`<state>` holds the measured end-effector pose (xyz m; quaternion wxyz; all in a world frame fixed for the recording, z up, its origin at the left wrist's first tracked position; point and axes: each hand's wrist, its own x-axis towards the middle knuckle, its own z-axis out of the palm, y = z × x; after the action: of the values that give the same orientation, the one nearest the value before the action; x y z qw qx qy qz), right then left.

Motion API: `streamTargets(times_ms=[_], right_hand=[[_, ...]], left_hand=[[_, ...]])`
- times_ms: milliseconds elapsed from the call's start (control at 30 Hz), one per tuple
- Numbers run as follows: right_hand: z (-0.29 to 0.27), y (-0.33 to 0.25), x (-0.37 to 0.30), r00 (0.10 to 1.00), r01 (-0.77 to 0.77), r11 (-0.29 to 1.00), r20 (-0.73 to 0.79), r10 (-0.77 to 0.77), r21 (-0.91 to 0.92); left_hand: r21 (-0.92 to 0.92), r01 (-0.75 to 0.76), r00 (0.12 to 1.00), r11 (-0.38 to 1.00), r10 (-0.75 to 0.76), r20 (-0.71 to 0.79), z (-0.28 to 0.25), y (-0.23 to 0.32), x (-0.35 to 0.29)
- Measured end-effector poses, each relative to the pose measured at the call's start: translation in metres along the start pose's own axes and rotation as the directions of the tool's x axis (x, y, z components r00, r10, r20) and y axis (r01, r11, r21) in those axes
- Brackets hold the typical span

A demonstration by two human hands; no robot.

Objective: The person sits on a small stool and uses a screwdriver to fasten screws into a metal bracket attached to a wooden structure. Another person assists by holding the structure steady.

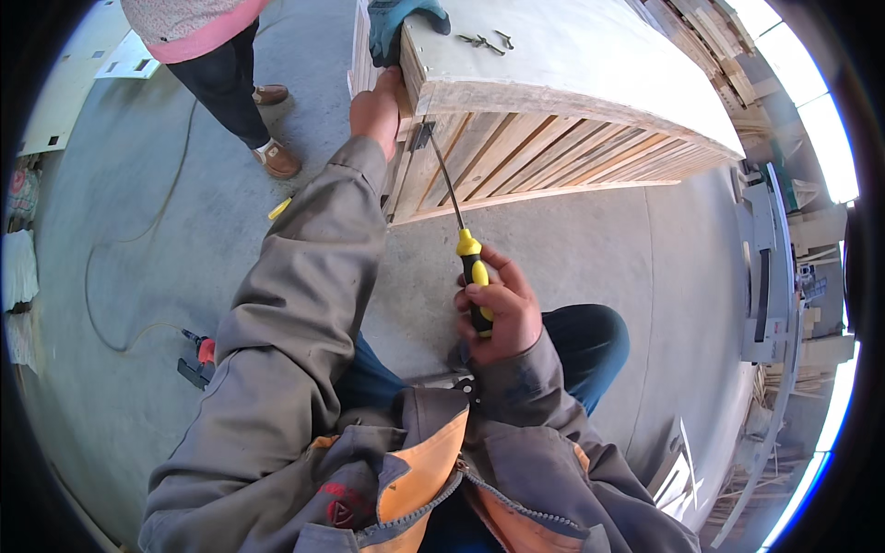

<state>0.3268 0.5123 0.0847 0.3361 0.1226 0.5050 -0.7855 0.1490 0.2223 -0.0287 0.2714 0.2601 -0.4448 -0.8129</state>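
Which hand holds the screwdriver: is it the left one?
No, the right hand grips the screwdriver by its black-and-yellow handle, while the left hand is at the corner of the slatted wooden structure.

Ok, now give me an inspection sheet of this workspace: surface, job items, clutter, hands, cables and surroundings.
Surface: grey floor, with a pale-topped, slatted wooden crate on it.
Job items: yellow-and-black screwdriver, its tip at a dark fitting near the crate's corner.
Clutter: small metal pieces on the crate top; a yellow item and a red-and-black tool on the floor.
Hands: right hand grips the screwdriver; left hand at the crate's edge.
Cables: one thin line curves across the floor to the tool.
Surroundings: another person stands ahead-left; teal glove at the crate; stacked wood along the right.
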Motion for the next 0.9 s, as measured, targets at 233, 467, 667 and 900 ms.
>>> streamTargets(times_ms=[233, 467, 667, 900], right_hand=[[0.006, 0.013, -0.006, 0.665, 0.299, -0.246, 0.386, -0.64, -0.922], [0.002, 0.015, 0.006, 0.906, 0.342, 0.627, 0.069, -0.418, -0.7], [0.002, 0.027, 0.005, 0.995, -0.053, 0.984, 0.089, 0.038, 0.173], [0.004, 0.001, 0.002, 0.997, -0.054, 0.996, 0.063, 0.05, 0.074]], left_hand=[[0.042, -0.033, 0.997, 0.999, 0.036, -0.075, 0.011, 0.002, -0.009], [0.108, -0.035, 0.996, 0.994, 0.043, -0.08, 0.014, 0.004, -0.014], [0.117, -0.023, 0.996, 0.993, 0.033, -0.083, 0.013, 0.004, -0.012], [0.051, -0.027, 0.994, 0.998, 0.032, -0.104, 0.013, 0.009, -0.016]])
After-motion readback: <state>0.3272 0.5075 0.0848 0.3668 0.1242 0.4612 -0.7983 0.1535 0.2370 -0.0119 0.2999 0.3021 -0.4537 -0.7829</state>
